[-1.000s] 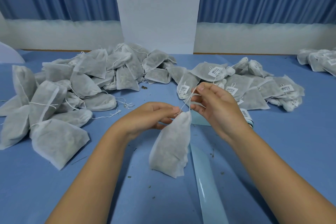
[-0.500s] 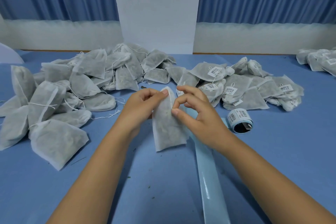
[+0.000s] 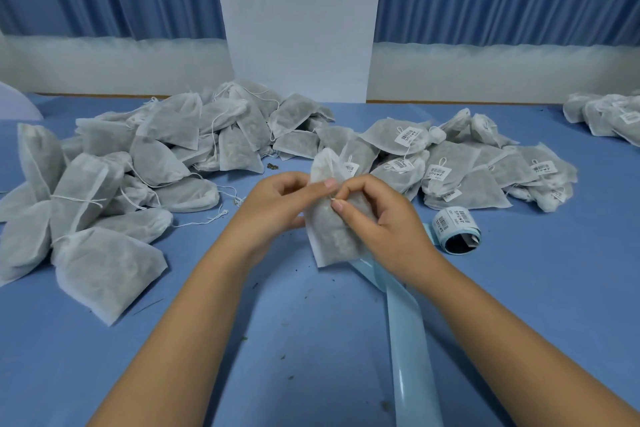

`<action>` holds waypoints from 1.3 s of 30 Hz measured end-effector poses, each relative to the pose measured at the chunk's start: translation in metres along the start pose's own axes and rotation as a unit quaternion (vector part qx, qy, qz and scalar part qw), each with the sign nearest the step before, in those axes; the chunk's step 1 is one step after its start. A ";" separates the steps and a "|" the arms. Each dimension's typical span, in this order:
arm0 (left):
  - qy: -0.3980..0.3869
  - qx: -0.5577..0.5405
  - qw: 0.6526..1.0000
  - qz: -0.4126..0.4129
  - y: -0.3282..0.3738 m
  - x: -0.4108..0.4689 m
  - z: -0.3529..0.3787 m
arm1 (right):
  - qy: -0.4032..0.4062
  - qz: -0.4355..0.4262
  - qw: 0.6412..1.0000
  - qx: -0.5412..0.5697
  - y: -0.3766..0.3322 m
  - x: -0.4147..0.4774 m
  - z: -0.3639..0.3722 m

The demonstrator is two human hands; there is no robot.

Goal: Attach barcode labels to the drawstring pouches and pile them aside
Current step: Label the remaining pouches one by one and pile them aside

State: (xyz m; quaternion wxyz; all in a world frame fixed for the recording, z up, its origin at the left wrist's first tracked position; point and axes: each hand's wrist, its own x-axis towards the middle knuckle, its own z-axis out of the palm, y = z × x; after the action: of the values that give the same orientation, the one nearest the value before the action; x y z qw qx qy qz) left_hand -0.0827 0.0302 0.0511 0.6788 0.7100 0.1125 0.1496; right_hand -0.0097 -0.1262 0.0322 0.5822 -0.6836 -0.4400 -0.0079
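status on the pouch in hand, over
Left hand grips the drawstring pouch, right hand pinches its drawstring. No label visible on this pouch. Label roll lies right of the hands, nothing blocking.

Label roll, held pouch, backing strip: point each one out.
label roll (image 3: 452, 220), head view, on its outer wrap printed with barcodes.
held pouch (image 3: 330, 239), head view, on its lower body.
backing strip (image 3: 405, 340), head view, on its bare middle stretch.

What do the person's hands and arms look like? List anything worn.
The left hand and right hand are bare: no gloves, rings, watch or bracelet. Both arms are bare too, with no sleeve in view. The nails are short and plain.
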 end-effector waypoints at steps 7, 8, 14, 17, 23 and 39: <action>0.070 -0.004 0.997 -0.029 -0.009 0.009 -0.009 | 0.055 0.085 0.995 0.019 0.000 0.008 -0.008; 0.082 -0.016 0.995 -0.048 -0.010 0.012 -0.014 | 0.076 0.109 0.991 -0.003 0.003 0.010 -0.011; 0.041 -0.048 0.978 -0.199 -0.020 0.020 -0.031 | 0.049 0.242 0.955 -0.166 0.021 0.009 -0.016; -0.025 -0.057 0.968 -0.245 -0.024 0.019 -0.025 | 0.028 0.244 0.936 -0.253 0.023 0.008 -0.018; -0.124 -0.135 0.941 -0.285 -0.026 0.015 -0.012 | -0.043 0.285 0.934 -0.209 0.024 0.012 -0.024; -0.136 -0.262 0.924 -0.243 -0.032 0.019 -0.016 | -0.097 0.178 0.977 0.070 0.032 0.008 -0.019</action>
State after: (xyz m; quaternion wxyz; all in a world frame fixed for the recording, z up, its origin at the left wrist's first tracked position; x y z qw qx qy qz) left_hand -0.0695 0.0541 0.0212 0.8647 0.4716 0.1452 -0.0938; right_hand 0.0245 -0.1346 0.0169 0.5748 -0.7064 -0.3651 0.1933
